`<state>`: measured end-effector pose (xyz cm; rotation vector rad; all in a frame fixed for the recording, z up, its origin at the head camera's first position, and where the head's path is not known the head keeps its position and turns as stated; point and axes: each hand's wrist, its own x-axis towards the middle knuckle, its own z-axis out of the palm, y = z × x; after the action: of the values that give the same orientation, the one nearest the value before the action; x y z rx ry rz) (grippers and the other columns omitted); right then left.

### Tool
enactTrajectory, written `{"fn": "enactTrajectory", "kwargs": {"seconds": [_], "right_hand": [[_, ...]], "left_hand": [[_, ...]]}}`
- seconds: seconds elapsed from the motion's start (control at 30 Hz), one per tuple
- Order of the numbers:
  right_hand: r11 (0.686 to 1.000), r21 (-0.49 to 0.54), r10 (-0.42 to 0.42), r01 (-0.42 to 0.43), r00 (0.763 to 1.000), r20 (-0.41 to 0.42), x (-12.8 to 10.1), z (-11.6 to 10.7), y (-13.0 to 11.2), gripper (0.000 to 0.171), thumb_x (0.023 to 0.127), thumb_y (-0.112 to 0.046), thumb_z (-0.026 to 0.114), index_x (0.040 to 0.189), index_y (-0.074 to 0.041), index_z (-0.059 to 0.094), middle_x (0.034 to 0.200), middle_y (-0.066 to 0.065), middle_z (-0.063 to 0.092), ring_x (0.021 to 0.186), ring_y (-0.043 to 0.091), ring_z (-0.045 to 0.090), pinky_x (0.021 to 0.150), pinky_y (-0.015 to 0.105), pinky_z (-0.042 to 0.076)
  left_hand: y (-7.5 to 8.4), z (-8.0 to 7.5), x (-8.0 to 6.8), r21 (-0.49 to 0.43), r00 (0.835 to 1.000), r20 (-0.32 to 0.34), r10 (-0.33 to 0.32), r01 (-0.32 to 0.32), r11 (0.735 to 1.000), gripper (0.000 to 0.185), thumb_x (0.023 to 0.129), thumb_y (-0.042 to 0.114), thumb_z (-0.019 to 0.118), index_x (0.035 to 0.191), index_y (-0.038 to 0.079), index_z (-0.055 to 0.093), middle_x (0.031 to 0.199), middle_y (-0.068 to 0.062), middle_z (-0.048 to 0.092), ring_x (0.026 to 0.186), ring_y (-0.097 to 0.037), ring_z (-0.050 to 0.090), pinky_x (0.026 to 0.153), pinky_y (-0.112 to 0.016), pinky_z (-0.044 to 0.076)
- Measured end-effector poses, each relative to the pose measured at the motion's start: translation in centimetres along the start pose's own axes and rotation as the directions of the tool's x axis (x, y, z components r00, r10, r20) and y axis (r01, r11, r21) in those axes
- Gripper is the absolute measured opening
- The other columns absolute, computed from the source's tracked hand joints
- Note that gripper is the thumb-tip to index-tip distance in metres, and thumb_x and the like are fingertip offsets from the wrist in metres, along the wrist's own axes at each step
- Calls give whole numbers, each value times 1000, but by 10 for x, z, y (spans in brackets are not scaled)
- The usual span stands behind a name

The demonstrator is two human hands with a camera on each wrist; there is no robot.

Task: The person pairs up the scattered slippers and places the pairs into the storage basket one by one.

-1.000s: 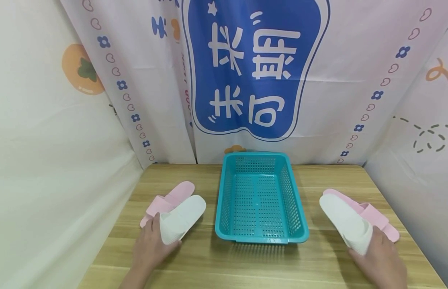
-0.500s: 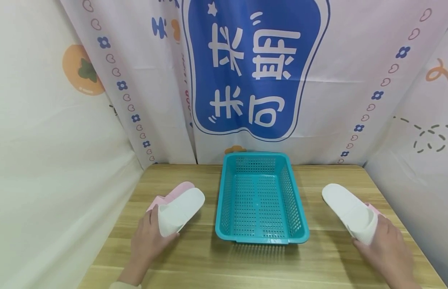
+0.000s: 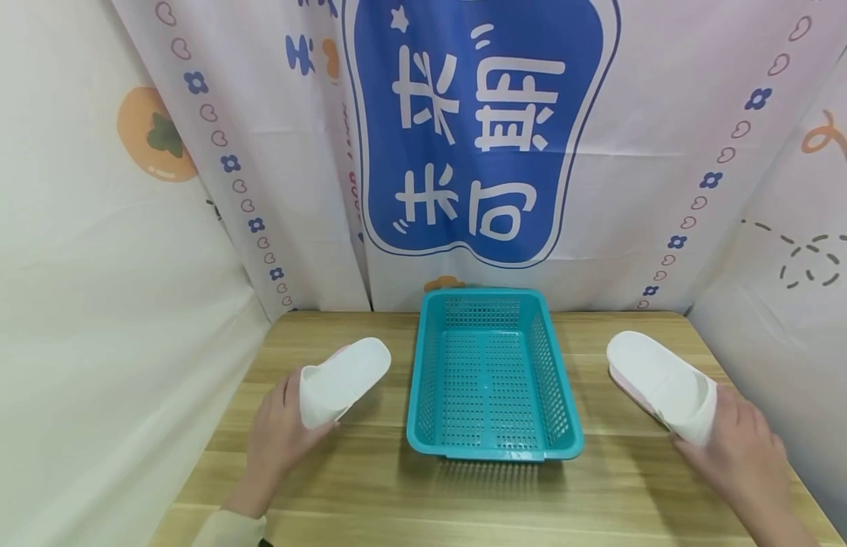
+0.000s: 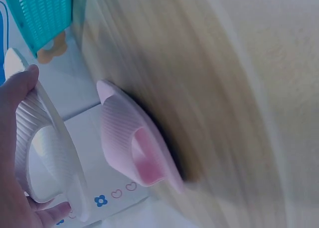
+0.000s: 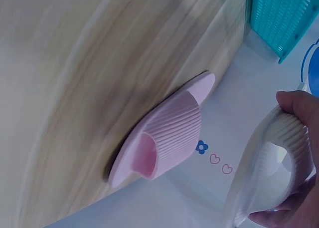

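Observation:
My left hand (image 3: 279, 433) grips a white slipper (image 3: 351, 376) by its strap, thumb along one side and fingers around the other. My right hand (image 3: 741, 452) holds a matching white slipper (image 3: 658, 376) the same way. Both white slippers are raised above the wooden table (image 3: 423, 505). Beneath the left one, a pink slipper (image 4: 129, 138) with a ribbed strap lies sole down on the wood. Another pink slipper (image 5: 172, 133) lies under the right one. From the head view, the white slippers and hands hide most of both pink ones.
A teal perforated basket (image 3: 570, 444) stands mid-table between the two hands, with nothing in it. Behind the table hangs a printed cloth (image 3: 601, 228), and plain pale cloth walls (image 3: 122, 342) close in the left and right sides.
Both hands have lifted the white slippers upward and moved them slightly farther from me. They now cover more of the pink slippers, while the basket has stayed put.

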<state>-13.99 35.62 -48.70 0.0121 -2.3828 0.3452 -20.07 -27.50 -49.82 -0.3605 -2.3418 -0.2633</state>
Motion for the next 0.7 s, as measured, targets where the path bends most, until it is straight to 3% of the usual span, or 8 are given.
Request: {"fn": "enactTrajectory", "kwargs": {"seconds": [0.07, 0.23, 0.3, 0.37, 0.43, 0.57, 0.63, 0.7], "right_hand": [[1000, 2, -16, 16, 1000, -13, 3, -1, 0, 93, 46, -32, 76, 123, 10, 45, 101, 34, 54, 88, 53, 50, 53, 71, 34], [998, -2, -64, 64, 995, -71, 9, -1, 1, 92, 66, -58, 58, 126, 10, 46, 108, 35, 54, 93, 54, 51, 57, 72, 35], [998, -4, -63, 63, 996, -67, 11, -2, 2, 94, 67, -62, 55, 127, 9, 45, 110, 35, 53, 95, 53, 50, 60, 72, 35], [999, -2, -51, 51, 998, -45, 13, -3, 2, 96, 64, -59, 62, 128, 9, 45, 113, 35, 53, 98, 53, 49, 63, 73, 35], [999, 0, -40, 40, 999, -27, 14, -4, 2, 103, 62, -67, 66, 130, 8, 44, 115, 35, 52, 99, 52, 48, 64, 73, 34], [998, -15, -62, 61, 997, -55, 18, -4, 0, 115, 68, -90, 42, 129, 7, 45, 115, 33, 52, 100, 52, 48, 64, 72, 34], [996, -29, -88, 86, 993, -80, 21, -4, -2, 116, 71, -92, 29, 129, 7, 46, 116, 32, 53, 100, 52, 49, 63, 71, 35], [993, -39, -113, 110, 989, -98, 23, -5, -3, 115, 72, -91, 29, 129, 7, 46, 116, 31, 53, 99, 52, 49, 62, 71, 35]], "left_hand": [[-1, 0, 4, 6, 1000, -2, 15, -15, 1000, 115, 42, 47, 92, 131, -10, 48, 111, -29, 57, 87, -47, 58, 66, -54, 52], [-5, -1, 14, 2, 999, 3, 53, -53, 999, 115, 42, 48, 92, 131, -10, 48, 113, -29, 57, 88, -45, 58, 69, -53, 53], [-5, -1, 17, -1, 998, 0, 69, -69, 998, 115, 43, 47, 92, 131, -10, 48, 115, -29, 57, 89, -45, 59, 70, -54, 52], [-6, -3, 21, -2, 997, 2, 80, -80, 997, 115, 43, 48, 92, 132, -10, 47, 116, -29, 56, 90, -44, 59, 71, -54, 52], [-6, -4, 24, -9, 996, 9, 88, -88, 996, 115, 44, 47, 92, 133, -10, 46, 116, -29, 56, 93, -44, 58, 74, -54, 52], [-5, -6, 28, -15, 994, 17, 108, -107, 994, 115, 45, 45, 93, 134, -10, 45, 118, -29, 56, 98, -44, 58, 78, -55, 51], [-5, -6, 30, -9, 992, 8, 128, -128, 992, 115, 44, 44, 93, 134, -11, 45, 117, -30, 56, 98, -45, 57, 79, -55, 51], [-4, -7, 33, -1, 989, 2, 147, -147, 989, 116, 43, 43, 94, 134, -11, 45, 117, -30, 56, 99, -45, 57, 80, -55, 51]]}}
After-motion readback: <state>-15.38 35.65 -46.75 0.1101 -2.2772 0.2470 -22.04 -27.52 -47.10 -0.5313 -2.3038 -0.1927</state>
